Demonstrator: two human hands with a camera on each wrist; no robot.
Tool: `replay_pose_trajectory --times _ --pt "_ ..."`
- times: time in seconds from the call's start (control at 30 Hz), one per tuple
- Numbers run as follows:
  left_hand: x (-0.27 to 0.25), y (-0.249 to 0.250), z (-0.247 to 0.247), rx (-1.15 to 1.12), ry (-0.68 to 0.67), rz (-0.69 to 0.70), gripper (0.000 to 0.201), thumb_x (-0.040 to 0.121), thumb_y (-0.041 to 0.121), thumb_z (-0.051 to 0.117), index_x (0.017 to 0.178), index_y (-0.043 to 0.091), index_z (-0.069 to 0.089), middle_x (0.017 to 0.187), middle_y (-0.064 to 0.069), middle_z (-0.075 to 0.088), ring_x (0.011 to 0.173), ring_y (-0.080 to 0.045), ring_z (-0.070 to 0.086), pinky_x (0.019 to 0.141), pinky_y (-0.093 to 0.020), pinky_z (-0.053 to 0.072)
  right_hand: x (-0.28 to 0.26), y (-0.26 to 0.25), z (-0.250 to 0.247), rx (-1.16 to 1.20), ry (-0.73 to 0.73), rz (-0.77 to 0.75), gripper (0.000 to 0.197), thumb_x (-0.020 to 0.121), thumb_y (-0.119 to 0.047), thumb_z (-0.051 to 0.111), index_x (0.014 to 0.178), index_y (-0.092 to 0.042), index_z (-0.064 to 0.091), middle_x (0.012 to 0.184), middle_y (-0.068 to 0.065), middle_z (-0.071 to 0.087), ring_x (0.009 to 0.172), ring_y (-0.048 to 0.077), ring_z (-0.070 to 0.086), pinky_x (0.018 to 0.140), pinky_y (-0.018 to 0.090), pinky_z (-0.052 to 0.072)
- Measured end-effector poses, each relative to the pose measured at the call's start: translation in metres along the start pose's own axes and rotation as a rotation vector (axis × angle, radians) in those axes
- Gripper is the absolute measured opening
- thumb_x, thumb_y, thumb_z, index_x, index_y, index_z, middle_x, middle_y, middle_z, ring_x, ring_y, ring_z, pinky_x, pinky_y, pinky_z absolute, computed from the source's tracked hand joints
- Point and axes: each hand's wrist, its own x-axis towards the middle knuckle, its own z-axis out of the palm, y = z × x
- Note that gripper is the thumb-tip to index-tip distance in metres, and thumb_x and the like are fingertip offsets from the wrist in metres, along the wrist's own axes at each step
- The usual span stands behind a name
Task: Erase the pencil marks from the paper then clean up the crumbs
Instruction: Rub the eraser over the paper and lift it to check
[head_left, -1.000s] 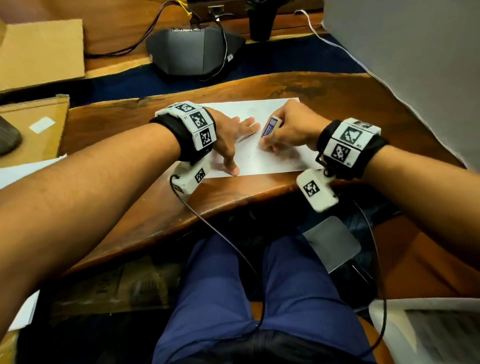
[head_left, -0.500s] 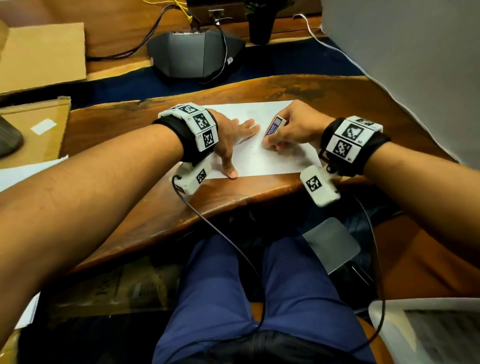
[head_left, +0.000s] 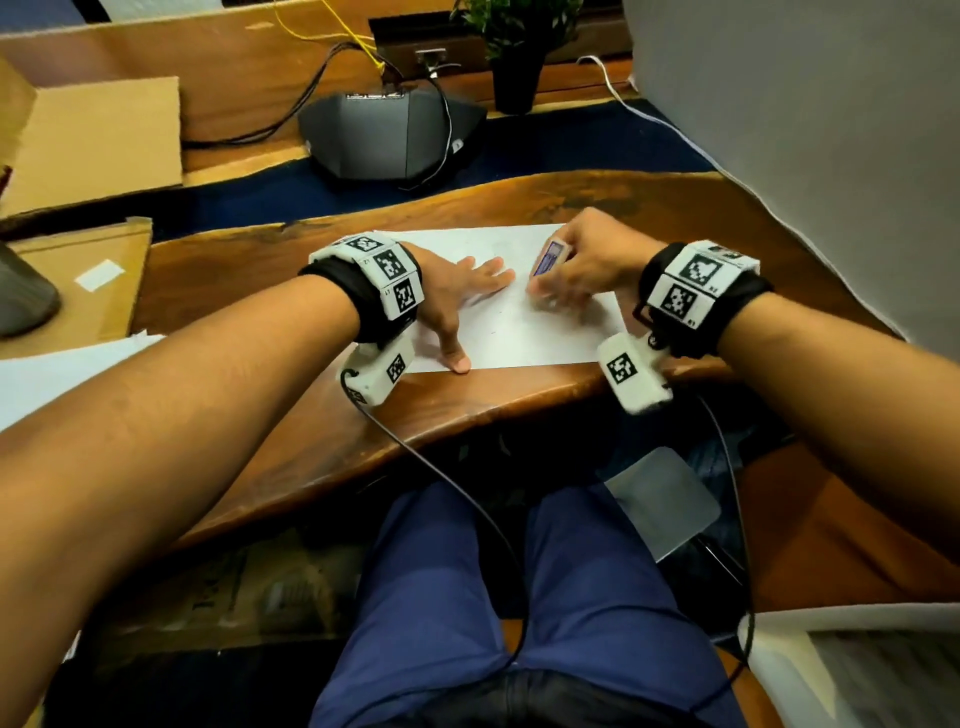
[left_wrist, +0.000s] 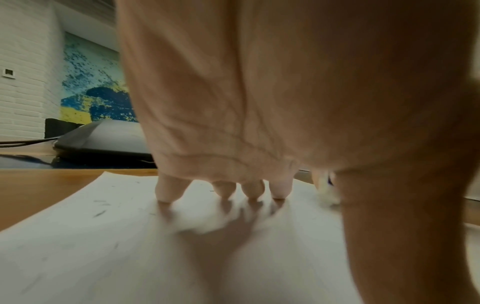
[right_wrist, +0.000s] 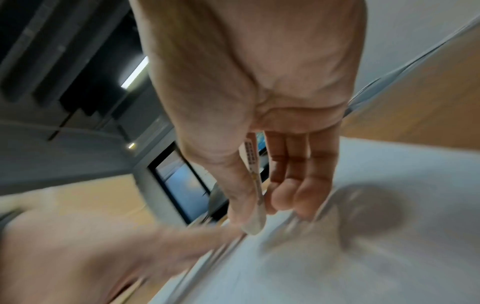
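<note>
A white sheet of paper lies on the wooden desk near its front edge. My left hand presses flat on the sheet's left part, fingers spread and straight; its fingertips touch the paper, which carries faint pencil marks. My right hand pinches a white eraser in a blue-printed sleeve, its lower end on the paper, blurred. In the right wrist view the eraser sits between thumb and fingers, tip down on the paper.
A dark grey conference speaker with cables sits beyond the desk, beside a small potted plant. Cardboard pieces lie at left, a grey partition at right. My legs in blue trousers are under the desk edge.
My right hand with the eraser has shifted slightly back and forth over the sheet's middle and is now blurred. The left hand stays pressed on the paper.
</note>
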Motion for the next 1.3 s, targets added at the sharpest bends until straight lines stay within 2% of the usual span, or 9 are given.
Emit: replay_pose_trajectory --times 0.17,0.3,0.43,0.57,0.63,0.8,1.03,1.2,1.3 --pt "-0.014 -0.012 0.008 -0.013 0.021 -0.035 0.122 0.074 0.064 0.071 0.153 0.038 -0.018 0.161 0.008 -0.026 0.149 -0.014 -0.017 0.122 -0.051 0.000 0.010 0.013 -0.007 0.057 0.006 0.073 0.031 0.075 -0.023 0.089 0.097 -0.008 0.073 0.089 0.011 0.078 0.079 0.023 0.073 0.079 0.039 0.061" --pt "-0.019 -0.020 0.017 0.112 0.126 -0.167 0.110 0.079 0.082 0.040 0.156 0.023 -0.012 0.163 -0.003 -0.019 0.152 -0.022 -0.009 0.121 -0.049 -0.005 0.015 0.010 -0.011 0.035 -0.017 0.095 0.030 0.073 -0.024 0.090 0.094 -0.012 0.073 0.085 0.009 0.077 0.073 0.020 0.070 0.078 0.037 0.062" --pt "-0.031 0.005 0.038 0.139 0.272 0.183 0.095 0.087 0.079 0.022 0.157 0.023 -0.010 0.163 0.001 -0.019 0.150 -0.017 -0.016 0.119 -0.044 -0.014 0.019 0.011 -0.011 0.011 -0.027 0.077 0.026 0.074 -0.022 0.089 0.090 -0.012 0.071 0.081 0.008 0.075 0.065 0.018 0.066 0.065 0.031 0.059" --pt "-0.030 0.039 0.063 0.200 0.174 0.454 0.083 0.095 0.068 0.026 0.157 0.026 -0.009 0.163 0.007 -0.018 0.149 -0.011 -0.019 0.117 -0.041 -0.017 0.019 0.011 -0.012 0.000 -0.034 0.075 0.023 0.075 -0.020 0.088 0.088 -0.013 0.070 0.079 0.006 0.074 0.065 0.016 0.065 0.064 0.029 0.058" --pt "-0.026 0.038 0.061 0.171 0.160 0.422 0.080 0.096 0.066 0.026 0.156 0.029 -0.010 0.163 0.008 -0.020 0.149 -0.013 -0.020 0.116 -0.042 -0.017 0.019 0.011 -0.012 -0.003 -0.038 0.063 0.022 0.075 -0.020 0.088 0.086 -0.013 0.070 0.076 0.005 0.074 0.065 0.017 0.066 0.063 0.029 0.058" --pt "-0.018 -0.001 0.035 0.191 0.154 0.022 0.095 0.081 0.078 0.006 0.154 0.023 -0.020 0.160 0.001 -0.027 0.149 -0.019 -0.021 0.120 -0.047 -0.012 0.019 0.013 -0.012 0.014 -0.031 0.066 0.020 0.076 -0.019 0.088 0.084 -0.012 0.071 0.069 0.003 0.075 0.061 0.016 0.068 0.063 0.030 0.060" --pt "-0.034 0.026 0.066 0.092 0.109 0.398 0.083 0.092 0.073 0.018 0.155 0.031 -0.016 0.161 0.012 -0.025 0.146 -0.007 -0.025 0.117 -0.037 -0.018 0.023 0.013 -0.010 0.021 -0.039 0.060 0.022 0.074 -0.018 0.089 0.084 -0.011 0.071 0.080 0.011 0.075 0.067 0.020 0.066 0.074 0.037 0.060" --pt "-0.008 -0.008 0.029 -0.039 0.094 0.019 0.087 0.088 0.073 0.017 0.154 0.027 -0.019 0.159 0.006 -0.029 0.149 -0.015 -0.021 0.121 -0.048 -0.008 0.022 0.015 -0.010 0.037 -0.019 0.075 0.026 0.073 -0.021 0.090 0.090 -0.011 0.073 0.084 0.011 0.077 0.074 0.024 0.071 0.083 0.043 0.062" --pt "0.000 -0.013 0.011 -0.065 0.121 -0.070 0.104 0.085 0.076 0.041 0.155 0.025 -0.016 0.162 0.003 -0.025 0.150 -0.018 -0.015 0.122 -0.046 -0.003 0.021 0.014 -0.008 0.029 -0.001 0.078 0.028 0.073 -0.022 0.090 0.093 -0.011 0.073 0.085 0.010 0.077 0.074 0.024 0.071 0.082 0.042 0.062"
